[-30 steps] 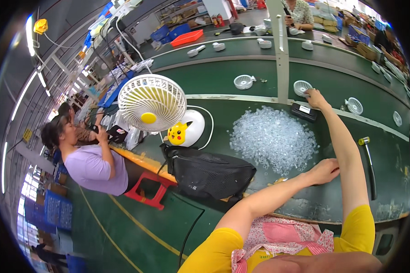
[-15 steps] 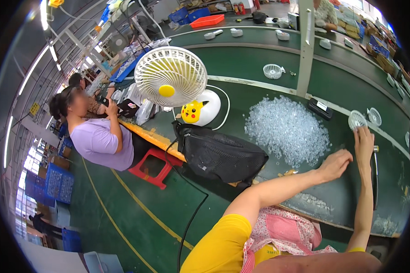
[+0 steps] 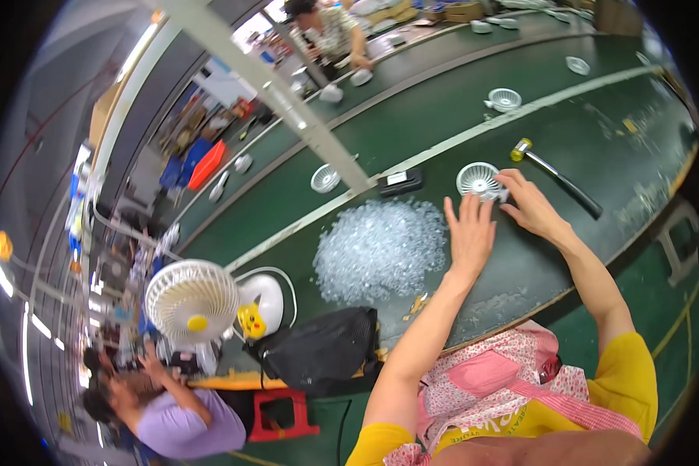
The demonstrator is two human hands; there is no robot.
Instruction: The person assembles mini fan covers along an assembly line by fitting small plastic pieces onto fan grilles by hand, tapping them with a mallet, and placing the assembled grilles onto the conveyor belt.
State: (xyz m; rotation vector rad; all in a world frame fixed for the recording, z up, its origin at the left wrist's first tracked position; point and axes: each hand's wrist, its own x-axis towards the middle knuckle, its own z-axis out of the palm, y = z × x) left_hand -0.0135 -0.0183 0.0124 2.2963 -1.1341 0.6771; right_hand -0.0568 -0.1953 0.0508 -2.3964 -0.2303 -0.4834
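Clear plastic bits (image 3: 380, 250) lie heaped; right of them the left hand (image 3: 471, 239) spreads open, seemingly empty, and the right hand (image 3: 533, 206) curves half-open at a white fan cage (image 3: 476, 178), grip hidden from me. One careless leftward sweep could scatter the bits.

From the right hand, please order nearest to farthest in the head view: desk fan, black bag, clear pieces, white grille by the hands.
From the right hand:
1. White grille, at its fingertips.
2. Clear pieces, heaped to its left.
3. Black bag, lower left.
4. Desk fan, farthest left, past the bag.
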